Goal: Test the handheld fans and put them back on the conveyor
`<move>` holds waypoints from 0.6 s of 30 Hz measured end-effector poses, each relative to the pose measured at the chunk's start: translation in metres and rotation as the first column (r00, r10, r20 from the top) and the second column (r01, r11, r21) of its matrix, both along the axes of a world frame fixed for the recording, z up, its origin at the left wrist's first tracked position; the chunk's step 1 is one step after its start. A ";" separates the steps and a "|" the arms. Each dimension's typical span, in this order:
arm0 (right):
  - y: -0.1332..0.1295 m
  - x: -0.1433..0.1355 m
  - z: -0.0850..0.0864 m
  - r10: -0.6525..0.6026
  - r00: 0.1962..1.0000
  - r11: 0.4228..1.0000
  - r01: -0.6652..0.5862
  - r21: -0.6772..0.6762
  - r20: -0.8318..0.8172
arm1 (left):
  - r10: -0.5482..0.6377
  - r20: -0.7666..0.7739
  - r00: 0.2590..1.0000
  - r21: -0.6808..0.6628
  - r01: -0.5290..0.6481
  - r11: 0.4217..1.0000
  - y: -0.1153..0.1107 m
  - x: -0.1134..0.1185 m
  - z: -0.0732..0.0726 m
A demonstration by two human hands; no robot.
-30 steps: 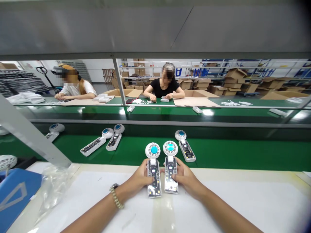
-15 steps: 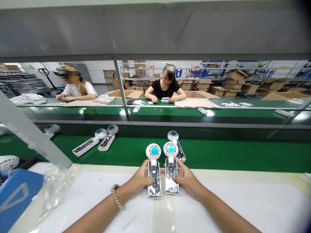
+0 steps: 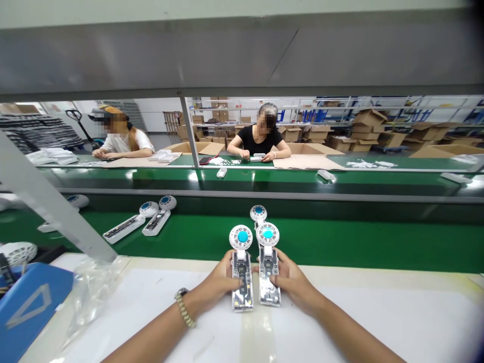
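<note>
Two small white fans with clear-fronted handles stand side by side over the near edge of the white work surface (image 3: 162, 312). My left hand (image 3: 223, 280) is wrapped round the handle of the left fan (image 3: 242, 280), its thumb on the handle's front. My right hand (image 3: 290, 280) grips the right fan (image 3: 268, 290) the same way, thumb across the front. Both fan heads point up, with blue-green centres, and circuit boards show through the handles. Just behind the right fan, a third fan (image 3: 258, 212) lies on the green belt, partly hidden.
More fans (image 3: 123, 229) lie on the green belt (image 3: 359, 237) at left. A slanted metal post (image 3: 56, 201), a plastic bag (image 3: 88, 292) and a blue bin (image 3: 36, 312) are at left. Two people (image 3: 259, 138) sit across the line; a shelf (image 3: 242, 55) hangs overhead.
The fans lying on the green belt have shifted left, and the third one is now more hidden behind the right fan. Both hands keep their hold. The person opposite has moved a hand.
</note>
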State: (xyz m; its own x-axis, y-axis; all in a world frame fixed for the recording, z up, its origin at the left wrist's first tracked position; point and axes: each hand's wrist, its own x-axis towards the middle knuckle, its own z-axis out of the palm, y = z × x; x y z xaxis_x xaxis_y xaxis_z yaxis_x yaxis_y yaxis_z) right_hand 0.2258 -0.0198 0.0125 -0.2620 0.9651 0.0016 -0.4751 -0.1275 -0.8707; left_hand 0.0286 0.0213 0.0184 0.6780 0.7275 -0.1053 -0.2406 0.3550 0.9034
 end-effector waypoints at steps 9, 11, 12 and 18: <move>0.001 0.013 0.008 -0.081 0.988 0.949 0.037 -0.314 -0.129 | 0.106 -0.059 0.993 -0.278 -0.119 0.953 0.000 0.001 0.014; 0.008 0.024 0.010 -0.142 0.990 0.936 0.125 -0.329 -0.027 | 0.130 -0.180 0.975 -0.222 -0.169 0.960 0.011 -0.006 0.015; 0.014 0.032 0.011 -0.193 0.979 0.920 0.205 -0.333 0.069 | 0.181 -0.265 0.947 -0.124 -0.220 0.968 0.021 -0.011 0.015; 0.072 0.082 0.022 -0.518 0.329 0.751 0.616 0.236 0.790 | 0.618 -0.505 0.603 0.569 -0.305 0.763 0.122 -0.084 0.035</move>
